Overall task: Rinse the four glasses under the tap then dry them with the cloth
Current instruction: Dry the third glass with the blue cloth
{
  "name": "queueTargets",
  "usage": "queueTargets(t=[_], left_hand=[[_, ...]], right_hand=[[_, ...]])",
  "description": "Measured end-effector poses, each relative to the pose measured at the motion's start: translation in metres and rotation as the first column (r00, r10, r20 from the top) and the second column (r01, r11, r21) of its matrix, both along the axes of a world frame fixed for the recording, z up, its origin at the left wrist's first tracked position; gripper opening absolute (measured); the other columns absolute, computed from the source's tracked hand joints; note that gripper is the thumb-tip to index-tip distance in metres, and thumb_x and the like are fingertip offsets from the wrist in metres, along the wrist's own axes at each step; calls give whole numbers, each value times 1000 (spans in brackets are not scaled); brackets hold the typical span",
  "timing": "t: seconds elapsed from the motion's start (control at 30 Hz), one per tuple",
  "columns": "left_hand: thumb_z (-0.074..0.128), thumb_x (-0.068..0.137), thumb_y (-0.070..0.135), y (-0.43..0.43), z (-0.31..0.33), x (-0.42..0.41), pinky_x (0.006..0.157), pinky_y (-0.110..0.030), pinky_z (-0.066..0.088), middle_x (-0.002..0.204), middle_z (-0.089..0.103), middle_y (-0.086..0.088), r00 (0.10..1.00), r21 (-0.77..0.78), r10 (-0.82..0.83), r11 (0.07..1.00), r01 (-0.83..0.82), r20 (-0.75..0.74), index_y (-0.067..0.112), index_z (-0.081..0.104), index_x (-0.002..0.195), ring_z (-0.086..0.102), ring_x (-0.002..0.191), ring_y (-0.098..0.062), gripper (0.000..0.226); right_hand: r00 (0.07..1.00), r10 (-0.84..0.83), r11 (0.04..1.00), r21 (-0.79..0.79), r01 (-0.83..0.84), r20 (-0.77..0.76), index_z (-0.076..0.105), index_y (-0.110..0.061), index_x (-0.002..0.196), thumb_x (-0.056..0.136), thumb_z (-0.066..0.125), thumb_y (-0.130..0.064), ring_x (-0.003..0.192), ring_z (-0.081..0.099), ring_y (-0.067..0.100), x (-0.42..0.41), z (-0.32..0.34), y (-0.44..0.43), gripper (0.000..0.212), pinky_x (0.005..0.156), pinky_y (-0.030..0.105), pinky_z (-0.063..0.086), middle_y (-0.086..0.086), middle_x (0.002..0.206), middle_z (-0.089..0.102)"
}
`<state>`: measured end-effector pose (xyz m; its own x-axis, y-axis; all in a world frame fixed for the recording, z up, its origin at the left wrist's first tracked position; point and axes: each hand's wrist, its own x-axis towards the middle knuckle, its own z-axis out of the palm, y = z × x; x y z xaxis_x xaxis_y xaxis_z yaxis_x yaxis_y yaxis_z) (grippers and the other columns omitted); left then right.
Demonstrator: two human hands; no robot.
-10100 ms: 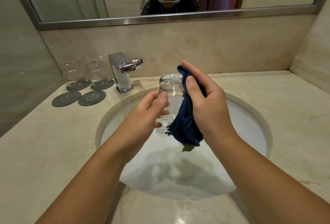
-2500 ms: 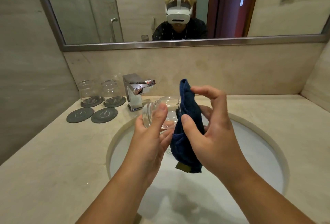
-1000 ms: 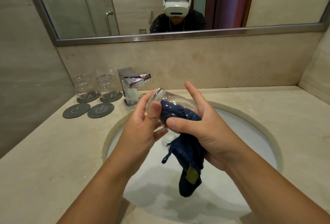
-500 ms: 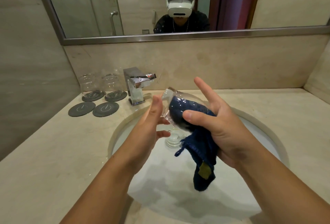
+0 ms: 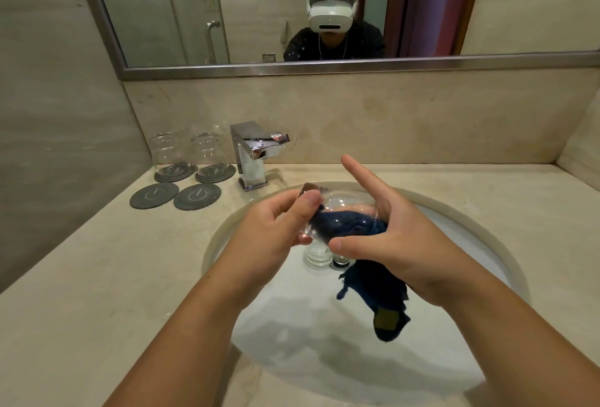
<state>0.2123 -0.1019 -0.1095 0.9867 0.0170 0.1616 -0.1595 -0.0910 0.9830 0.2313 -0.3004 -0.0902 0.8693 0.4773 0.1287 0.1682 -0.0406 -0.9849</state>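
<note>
1. Two hands meet over the sink basin (image 5: pixel 470 223): the left hand (image 5: pixel 276 228) grips a tipped glass (image 5: pixel 344 207) by its base.
2. The right hand (image 5: pixel 399 244) pinches the blue cloth (image 5: pixel 376 286) wadded inside that glass (forefinger sticking out straight).
3. A second glass (image 5: pixel 316 255) stands beside the drain (image 5: pixel 339 265).
4. Two more glasses (image 5: pixel 170 155) sit on coasters (image 5: pixel 175 173) at the counter's (image 5: pixel 97 276) back-left corner, beside the tap (image 5: pixel 253 153).

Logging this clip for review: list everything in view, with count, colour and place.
standing glasses: 2, clear, on coasters, back left
held glass: 1, clear, tilted over basin
sink glass: 1, clear, inside basin
coasters: 4, dark grey, back left; two bare
tap: 1, chrome, behind basin
cloth: 1, dark blue, stuffed in held glass, tail hanging
counter: 1, beige stone
basin: 1, white, set in counter
mirror: 1, steel-framed, wall
left hand: 1, grips held glass
right hand: 1, holds cloth at glass mouth
</note>
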Motion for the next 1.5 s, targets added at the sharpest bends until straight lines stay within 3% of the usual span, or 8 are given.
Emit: queueTargets(t=[0.13,0.5,0.7,0.9,1.03,1.2,1.33,1.5], left_hand=[[60,99,50,1,-1,-1,109,-56,51,129,74,-4,998,87,-62,994,60,30,22,68,135,69,123,-28,47],[71,91,50,3,4,-4,105,-32,53,140,68,13,992,-83,-115,990,110,-59,32,59,146,65,128,-8,59],[64,85,65,1,4,-4,77,-29,59,112,79,-3,996,7,15,1000,-15,-92,28,78,111,70,79,-11,47],[66,96,48,5,1,-2,88,-29,56,122,74,-7,993,31,-117,992,118,-35,25,73,130,66,97,-17,42],[70,97,43,6,2,-5,109,-43,54,135,70,11,989,148,-145,978,146,-17,37,61,141,72,116,-16,46],[73,93,36,8,3,-6,113,-39,48,147,64,9,977,149,-212,966,213,-20,36,51,151,66,129,-13,62],[65,95,60,3,4,-5,95,-33,56,134,72,2,981,-47,-161,987,156,-111,25,66,138,72,111,-11,57],[68,93,58,3,2,-3,73,-26,56,110,75,-16,997,59,-48,997,51,-59,21,77,116,70,85,-16,45]], right_hand=[[991,57,993,113,-42,-125,28,-51,160,78,81,-10,104,78,29,4,-1,-3,106,96,29,58,15,111,81],[989,-25,983,177,51,-148,39,-44,158,83,78,-9,109,77,32,7,-2,-5,92,97,35,56,19,113,80],[996,-92,994,58,92,0,33,-50,160,90,81,-3,92,77,28,3,-3,-2,97,97,36,58,14,98,82],[991,-76,991,100,87,-107,38,-44,160,76,92,-30,94,79,23,5,0,-5,101,95,31,57,9,93,82],[984,-119,988,82,130,-132,47,-51,153,70,85,-62,118,74,13,7,3,-9,92,104,32,52,2,130,76],[986,-68,988,127,89,-155,43,-42,156,76,82,-34,110,78,27,9,1,-12,89,106,42,51,13,114,81],[989,-107,986,115,118,-99,43,-43,157,79,83,-26,96,80,30,7,1,-9,89,96,36,59,16,96,82],[992,-123,992,38,124,-19,47,-57,150,78,90,-44,87,74,39,6,-5,-5,85,101,44,55,37,96,71]])
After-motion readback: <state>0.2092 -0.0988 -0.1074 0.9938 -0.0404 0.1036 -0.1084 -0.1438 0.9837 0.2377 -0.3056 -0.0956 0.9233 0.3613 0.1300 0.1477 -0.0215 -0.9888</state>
